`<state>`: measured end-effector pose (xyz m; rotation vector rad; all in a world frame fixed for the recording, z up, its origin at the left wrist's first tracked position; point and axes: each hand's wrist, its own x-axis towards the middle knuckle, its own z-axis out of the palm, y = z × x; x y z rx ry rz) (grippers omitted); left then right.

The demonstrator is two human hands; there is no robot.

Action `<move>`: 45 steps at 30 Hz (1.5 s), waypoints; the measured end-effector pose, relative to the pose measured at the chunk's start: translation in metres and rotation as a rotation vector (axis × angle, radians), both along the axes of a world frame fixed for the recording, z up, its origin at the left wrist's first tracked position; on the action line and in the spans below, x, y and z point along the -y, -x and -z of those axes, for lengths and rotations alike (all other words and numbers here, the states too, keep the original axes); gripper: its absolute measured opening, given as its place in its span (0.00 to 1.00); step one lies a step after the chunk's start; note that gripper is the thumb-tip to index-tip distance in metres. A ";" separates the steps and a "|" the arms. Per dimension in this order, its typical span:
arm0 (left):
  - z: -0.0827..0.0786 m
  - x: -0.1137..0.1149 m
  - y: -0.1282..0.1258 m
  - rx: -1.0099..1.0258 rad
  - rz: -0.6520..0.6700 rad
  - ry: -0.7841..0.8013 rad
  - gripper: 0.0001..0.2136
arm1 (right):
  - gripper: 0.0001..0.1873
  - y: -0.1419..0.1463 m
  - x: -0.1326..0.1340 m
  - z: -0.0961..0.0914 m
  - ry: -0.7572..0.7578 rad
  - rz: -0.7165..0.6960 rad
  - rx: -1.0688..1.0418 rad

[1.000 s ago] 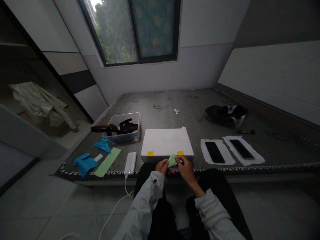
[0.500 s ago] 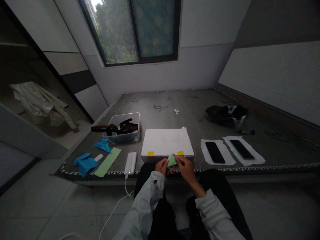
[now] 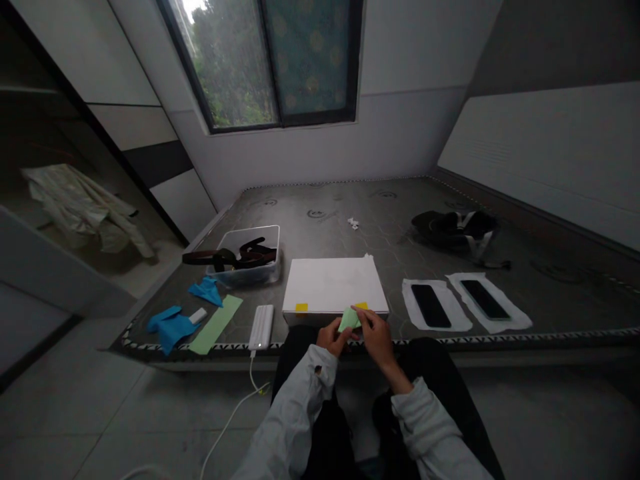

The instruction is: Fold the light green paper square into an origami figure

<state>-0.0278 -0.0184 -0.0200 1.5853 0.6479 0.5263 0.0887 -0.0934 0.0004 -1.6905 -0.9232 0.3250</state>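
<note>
A small piece of folded light green paper [image 3: 349, 320] is held between my two hands, just in front of a white box [image 3: 333, 283]. My left hand [image 3: 331, 337] pinches its left side. The fingers of my right hand [image 3: 375, 333] close on its upper right edge. Two yellow tabs, a left one [image 3: 301, 307] and a right one [image 3: 361, 306], sit at the box's front edge; my right fingers partly cover the right tab. How the paper is folded underneath is hidden by my fingers.
Left of the box lie a white power bank [image 3: 261, 327] with a cable, a green paper strip [image 3: 217, 325], blue pieces [image 3: 173, 328] and a clear bin [image 3: 245, 273] with belts. To the right are two phones [image 3: 431, 307] on white sheets and a dark cap [image 3: 453, 228].
Both hands have shifted slightly to the right with the green paper. The paper has turned a little and now shows a squarer face instead of a pointed one.
</note>
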 end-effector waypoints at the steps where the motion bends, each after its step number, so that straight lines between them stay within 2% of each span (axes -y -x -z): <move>1: -0.002 0.002 -0.001 -0.012 -0.015 -0.021 0.26 | 0.19 -0.001 0.000 0.001 -0.004 0.012 -0.011; 6: -0.006 0.006 -0.005 -0.061 -0.094 -0.107 0.22 | 0.20 -0.002 -0.001 0.003 -0.014 0.043 -0.080; 11: -0.006 0.002 -0.005 -0.021 -0.106 -0.027 0.25 | 0.19 0.000 0.000 0.001 -0.049 0.048 -0.080; 18: 0.000 -0.007 0.004 0.032 -0.036 0.048 0.27 | 0.16 0.003 0.003 -0.005 -0.052 -0.020 -0.072; 22: -0.001 -0.006 0.007 0.049 -0.112 0.042 0.26 | 0.16 0.003 0.004 -0.006 -0.083 -0.015 -0.070; 24: -0.001 -0.004 0.007 0.037 -0.149 0.038 0.22 | 0.16 0.003 0.004 -0.006 -0.087 -0.007 -0.065; 28: 0.001 -0.005 0.008 0.011 -0.216 -0.022 0.16 | 0.16 0.004 0.003 -0.006 -0.068 0.003 -0.061; 33: 0.003 -0.011 0.010 0.064 -0.272 -0.112 0.14 | 0.15 0.004 0.003 -0.006 -0.050 -0.019 -0.087; 39: 0.009 -0.016 0.008 0.129 -0.308 -0.040 0.15 | 0.18 0.000 0.004 -0.008 -0.025 -0.163 -0.118; 45: 0.015 -0.017 0.007 0.121 -0.297 -0.020 0.16 | 0.17 0.003 0.002 -0.003 -0.021 -0.122 -0.154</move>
